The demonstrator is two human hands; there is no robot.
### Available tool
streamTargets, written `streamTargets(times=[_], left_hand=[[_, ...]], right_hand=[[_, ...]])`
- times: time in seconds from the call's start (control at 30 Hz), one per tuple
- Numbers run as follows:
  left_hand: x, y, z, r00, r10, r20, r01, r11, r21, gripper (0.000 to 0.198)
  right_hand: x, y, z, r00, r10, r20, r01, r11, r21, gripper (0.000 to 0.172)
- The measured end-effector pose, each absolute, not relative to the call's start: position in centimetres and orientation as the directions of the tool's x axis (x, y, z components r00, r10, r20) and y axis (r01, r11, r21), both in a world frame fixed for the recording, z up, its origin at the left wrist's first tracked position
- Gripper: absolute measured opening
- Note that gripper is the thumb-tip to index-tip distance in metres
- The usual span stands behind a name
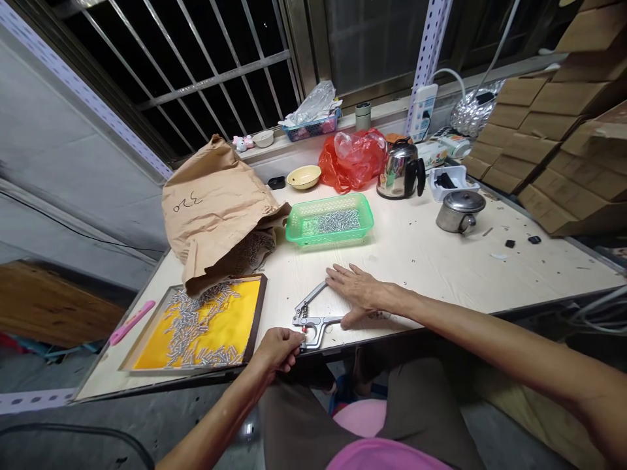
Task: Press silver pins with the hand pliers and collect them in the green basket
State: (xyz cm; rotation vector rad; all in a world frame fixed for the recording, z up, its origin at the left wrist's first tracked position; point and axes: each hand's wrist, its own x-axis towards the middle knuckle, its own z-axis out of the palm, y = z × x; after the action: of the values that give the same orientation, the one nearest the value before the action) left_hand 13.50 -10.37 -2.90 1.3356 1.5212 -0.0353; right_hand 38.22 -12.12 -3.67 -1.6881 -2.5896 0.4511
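A grey metal hand-lever press with a small spring and a red part lies at the table's front edge, its lever raised. My left hand is pinched closed at the press's red part; whatever is between the fingertips is too small to make out. My right hand is stretched out with fingers spread, its fingertips at the end of the raised lever and its thumb near the press's other end. Left of the press, a shallow tray with a yellow lining holds many small metal pins.
A brown paper bag spills similar pins behind the tray. Farther back are a green basket of small metal pieces, a red plastic bag, a kettle and a lidded metal cup. Cardboard boxes are stacked at right.
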Motion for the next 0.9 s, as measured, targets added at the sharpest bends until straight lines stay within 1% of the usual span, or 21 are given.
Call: streamTargets(times=[0.07, 0.13, 0.27, 0.37, 0.4, 0.47, 0.5, 0.53, 0.6, 0.67, 0.7, 0.8, 0.9], left_hand=[[13.5, -10.4, -3.0, 0.193, 0.700, -0.688, 0.724, 0.372, 0.581, 0.046], [13.4, -10.4, -3.1, 0.197, 0.699, -0.688, 0.725, 0.368, 0.582, 0.046], [13.5, -10.5, -3.1, 0.201, 0.709, -0.676, 0.709, 0.371, 0.600, 0.047], [13.6, -10.6, -3.0, 0.200, 0.725, -0.659, 0.694, 0.369, 0.618, 0.046], [13.6, -10.6, -2.9, 0.201, 0.725, -0.659, 0.701, 0.363, 0.614, 0.045], [13.6, -10.8, -2.6, 0.200, 0.732, -0.652, 0.751, 0.313, 0.582, 0.042], [13.6, -11.0, -2.4, 0.205, 0.759, -0.618, 0.792, 0.242, 0.560, 0.039], [13.6, -11.3, -2.2, 0.219, 0.806, -0.549, 0.835, 0.136, 0.533, 0.035], [13.8, -11.8, -1.7, 0.303, 0.895, -0.327, 0.887, -0.140, 0.439, 0.028], [14.4, -12.3, -1.5, 0.458, 0.882, -0.110, 0.855, -0.403, 0.326, 0.023], [14.9, -12.4, -1.6, 0.537, 0.842, -0.046, 0.815, -0.504, 0.286, 0.022], [16.9, -11.9, -2.1, 0.720, 0.694, 0.023, 0.673, -0.705, 0.222, 0.028], [19.0, -10.7, -2.7, 0.799, 0.601, 0.015, 0.588, -0.786, 0.190, 0.039]], right_hand=[[38.3, -12.1, -3.8, -0.420, 0.897, -0.136, 0.890, 0.379, -0.252, 0.105], [38.2, -12.1, -3.6, -0.417, 0.902, -0.109, 0.891, 0.382, -0.245, 0.101], [37.6, -12.5, -3.0, -0.407, 0.912, -0.056, 0.896, 0.386, -0.220, 0.084], [37.4, -13.0, -2.8, -0.371, 0.928, -0.041, 0.909, 0.354, -0.219, 0.075], [37.4, -13.2, -2.7, -0.356, 0.933, -0.045, 0.915, 0.338, -0.221, 0.071], [37.3, -13.7, -2.7, -0.344, 0.938, -0.046, 0.918, 0.325, -0.229, 0.056], [37.3, -13.9, -2.7, -0.350, 0.936, -0.041, 0.914, 0.331, -0.236, 0.048], [37.4, -14.1, -2.8, -0.358, 0.933, -0.032, 0.908, 0.340, -0.244, 0.041], [37.4, -14.5, -3.0, -0.371, 0.929, -0.001, 0.896, 0.357, -0.264, 0.034], [37.4, -14.8, -3.3, -0.372, 0.928, 0.032, 0.888, 0.366, -0.280, 0.032], [37.3, -14.9, -3.4, -0.372, 0.927, 0.048, 0.884, 0.370, -0.286, 0.031], [37.2, -15.2, -3.7, -0.369, 0.926, 0.079, 0.879, 0.375, -0.293, 0.027], [36.9, -15.2, -3.5, -0.358, 0.932, 0.063, 0.886, 0.360, -0.293, 0.025]])
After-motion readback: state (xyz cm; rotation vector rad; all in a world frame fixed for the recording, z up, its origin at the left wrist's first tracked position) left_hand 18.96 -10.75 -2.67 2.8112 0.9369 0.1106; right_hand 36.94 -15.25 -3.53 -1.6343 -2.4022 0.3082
